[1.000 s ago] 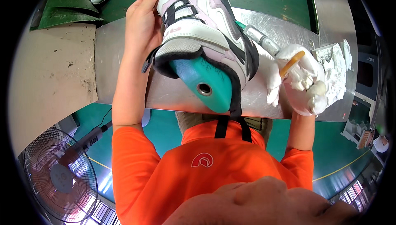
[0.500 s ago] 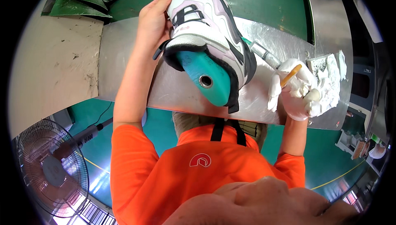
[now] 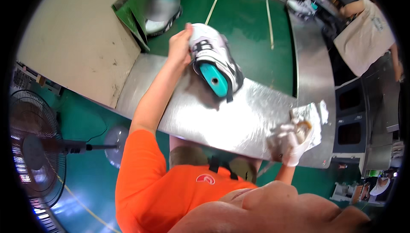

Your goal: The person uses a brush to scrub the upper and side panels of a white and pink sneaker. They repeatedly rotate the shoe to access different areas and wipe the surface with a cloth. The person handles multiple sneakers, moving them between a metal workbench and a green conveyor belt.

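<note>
Shoe: white and pale lilac with black straps [image 3: 208,49], up over the seam between the metal bench [image 3: 194,124] and the green surface [image 3: 252,58]. Toe points away from the person, heel toward them. Shadow on the metal below the heel; can't tell if any part touches down.
Insert: teal block [image 3: 207,71] sitting in the shoe opening, round metal-rimmed hole in its top.
Left hand: bare [image 3: 180,48], arm stretched out. Fingers clamped on the shoe's left side near the toe, thumb up by the toe.
Right hand: white glove [image 3: 294,144], low over the right end of the bench, well apart from the shoe. Fingers blurred; can't tell if together or apart.
Amber strip: curved bit [image 3: 306,124] at the glove's fingers; grip on it unclear.
White sheet: crumpled [image 3: 315,115], on the bench just beside the glove.
Second shoe: far left on the green surface [image 3: 159,29], beside a green flap [image 3: 130,26], partly blurred.
Third shoe: far right [image 3: 300,7], near a co-worker's beige top [image 3: 363,36].
Fan: on the floor side, person's left [image 3: 32,147].
</note>
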